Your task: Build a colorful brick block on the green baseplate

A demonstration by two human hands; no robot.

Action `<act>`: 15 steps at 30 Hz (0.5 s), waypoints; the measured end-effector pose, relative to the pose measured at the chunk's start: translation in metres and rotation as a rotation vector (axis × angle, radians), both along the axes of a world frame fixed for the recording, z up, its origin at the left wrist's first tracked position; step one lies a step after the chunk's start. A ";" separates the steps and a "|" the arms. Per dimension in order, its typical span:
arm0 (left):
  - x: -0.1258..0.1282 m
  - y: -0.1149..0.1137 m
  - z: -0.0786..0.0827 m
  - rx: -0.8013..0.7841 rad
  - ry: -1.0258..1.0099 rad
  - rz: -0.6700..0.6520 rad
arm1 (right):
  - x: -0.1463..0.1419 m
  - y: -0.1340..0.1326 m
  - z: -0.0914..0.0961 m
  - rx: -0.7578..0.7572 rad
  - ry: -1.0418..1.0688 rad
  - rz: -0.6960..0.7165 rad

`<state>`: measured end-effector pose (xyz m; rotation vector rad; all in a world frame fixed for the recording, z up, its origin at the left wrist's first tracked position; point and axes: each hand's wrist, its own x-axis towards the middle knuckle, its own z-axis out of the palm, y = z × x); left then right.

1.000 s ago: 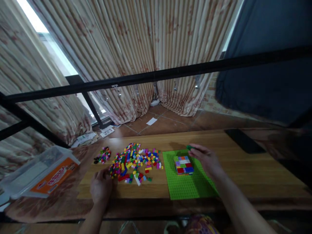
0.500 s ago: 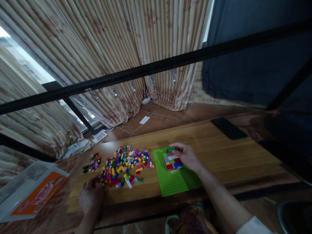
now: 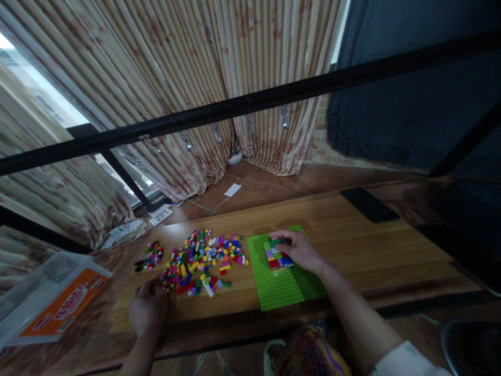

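Observation:
A light green studded baseplate (image 3: 274,295) lies on the wooden table, bearing a small multicoloured stack of toy bricks (image 3: 278,262). Over the back of that stack is my right hand (image 3: 299,250), its thumb and fingers closed about a dark green brick (image 3: 275,243). Whether that brick is seated on the stack, I cannot tell. At the left end of a loose brick pile (image 3: 191,263), my left hand (image 3: 148,305) rests on the table with fingers curled. Its fingertips touch or nearly touch the pile's edge, and anything inside them is hidden.
A smaller heap of bricks (image 3: 149,256) lies left of the pile. A clear plastic box with an orange label (image 3: 64,305) stands at far left. A black phone (image 3: 369,204) lies on the table's right part. Behind the table runs a dark metal rail (image 3: 235,107).
My right hand stays at the stack, its fingers pressed lower over the green brick. The left hand barely moves. The whole view has shifted slightly.

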<state>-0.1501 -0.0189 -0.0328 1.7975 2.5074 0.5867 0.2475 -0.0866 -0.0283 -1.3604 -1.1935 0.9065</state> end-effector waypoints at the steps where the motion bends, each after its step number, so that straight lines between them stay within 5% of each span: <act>1: 0.000 0.000 0.000 -0.001 0.001 0.004 | 0.000 0.000 0.000 -0.002 0.001 0.005; 15: 0.000 -0.001 -0.001 0.015 -0.003 0.006 | -0.004 0.007 -0.010 -0.047 0.063 -0.034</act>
